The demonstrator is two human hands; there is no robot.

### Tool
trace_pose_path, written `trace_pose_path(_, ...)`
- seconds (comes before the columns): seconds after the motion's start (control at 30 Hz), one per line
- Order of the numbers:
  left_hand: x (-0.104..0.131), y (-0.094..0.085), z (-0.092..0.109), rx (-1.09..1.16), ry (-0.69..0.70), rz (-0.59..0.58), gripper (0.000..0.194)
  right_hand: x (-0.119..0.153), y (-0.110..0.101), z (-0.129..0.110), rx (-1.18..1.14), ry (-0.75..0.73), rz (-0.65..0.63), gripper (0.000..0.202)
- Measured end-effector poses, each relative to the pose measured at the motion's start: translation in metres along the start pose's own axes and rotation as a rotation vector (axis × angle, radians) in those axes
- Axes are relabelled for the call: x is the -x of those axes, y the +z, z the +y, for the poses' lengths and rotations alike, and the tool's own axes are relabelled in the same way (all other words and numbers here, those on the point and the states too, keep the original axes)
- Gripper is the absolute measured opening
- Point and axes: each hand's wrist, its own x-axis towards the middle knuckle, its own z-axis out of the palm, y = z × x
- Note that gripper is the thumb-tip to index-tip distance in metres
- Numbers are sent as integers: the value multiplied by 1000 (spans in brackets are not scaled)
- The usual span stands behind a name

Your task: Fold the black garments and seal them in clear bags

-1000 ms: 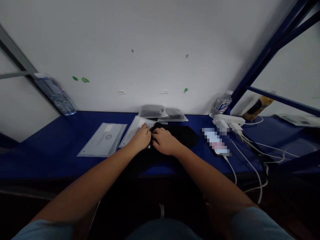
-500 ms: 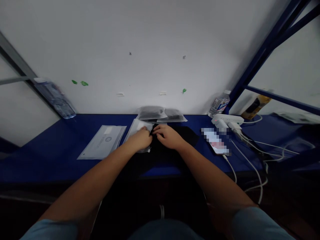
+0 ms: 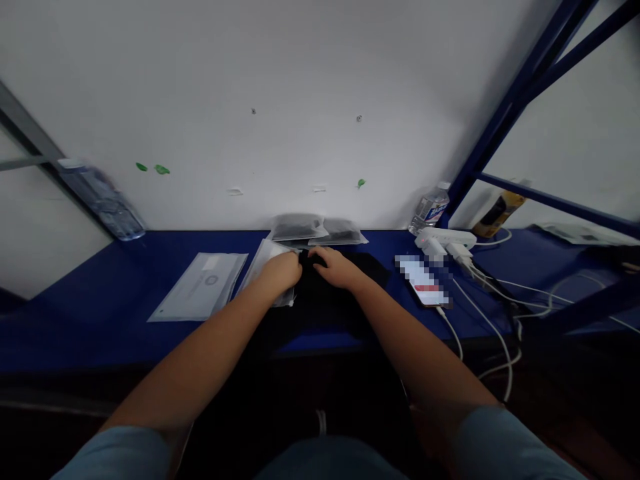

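Observation:
A black cloth [image 3: 320, 300] lies over the front middle of the blue table. My left hand [image 3: 284, 272] is closed on its upper left part, with the fingertips hidden. Under and beside that hand is a frosted plastic bag [image 3: 260, 260]. My right hand [image 3: 335, 267] rests on the cloth with thumb and fingers curved and apart, close to the left one. Left of them a flat frosted bag with a printed logo [image 3: 200, 287] lies on the table. Behind the hands, two filled bags [image 3: 297, 227] [image 3: 339, 231] sit against the wall.
On the right are a phone [image 3: 423, 281] on a cable, a power strip [image 3: 447, 237] with plugs, a water bottle [image 3: 430, 208] and a yellow bottle [image 3: 500, 212]. A large clear bottle [image 3: 103, 200] leans at the left. Blue frame bars [image 3: 520, 93] rise at the right.
The whole view has shifted slightly. My right hand's fingers have spread a little from the left hand, and more of the black cloth shows between them.

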Motion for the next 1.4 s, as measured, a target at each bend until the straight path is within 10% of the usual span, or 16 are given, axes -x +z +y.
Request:
trace_pose_path(0.47,-4,9,-4,138,37,211,40,0,6,1,61,-84,-78,47)
trace_pose_path(0.67,-2,15,1,91,181,107,43,-5,14,3,63,-112,-30,42)
trace_pose_path(0.9,1,15,-1,26,69,-32,68,5,-11,-2,44,522,264,35)
trace_pose_path(1.03,5,14,-1,10,-2,-63,65,12,-22,0,-76,618,53,49)
trace_pose_path(1.4,1,21,-3,20,12,81,52,11,-13,-14,-934,488,16,64)
